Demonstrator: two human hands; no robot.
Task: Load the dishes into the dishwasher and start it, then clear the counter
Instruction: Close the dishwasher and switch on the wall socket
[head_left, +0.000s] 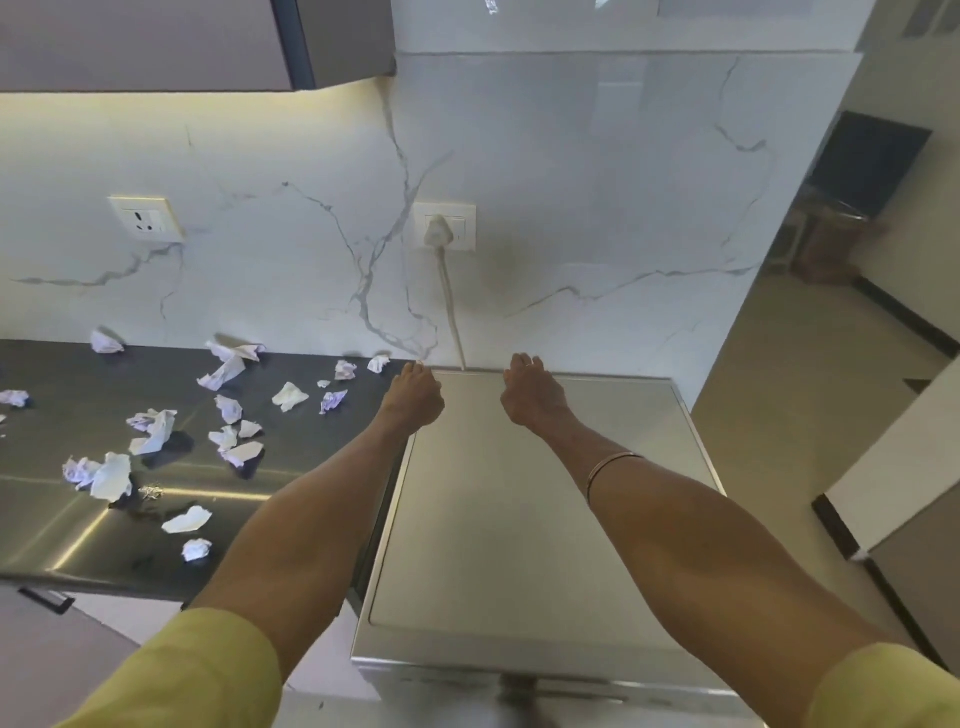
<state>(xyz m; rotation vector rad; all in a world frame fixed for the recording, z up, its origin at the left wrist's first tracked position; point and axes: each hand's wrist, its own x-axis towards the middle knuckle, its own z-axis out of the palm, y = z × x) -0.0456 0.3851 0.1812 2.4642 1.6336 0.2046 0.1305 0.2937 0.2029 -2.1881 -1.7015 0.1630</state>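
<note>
The silver dishwasher (519, 519) stands below me with its flat top filling the lower middle. Its front edge and door handle (519, 686) show at the bottom, with the door closed. My left hand (413, 397) hovers over the top's back left corner, fingers curled, holding nothing. My right hand (527, 395) is over the back edge, fingers curled too, with nothing in it. The dark counter (62, 525) to the left carries several crumpled paper scraps (156, 431). No dishes are visible.
A white plug and cord (441, 244) run from the wall socket down behind the dishwasher. A second socket (145, 218) sits on the marble wall at left. An upper cabinet (156, 41) hangs overhead. Open floor (779, 405) lies to the right.
</note>
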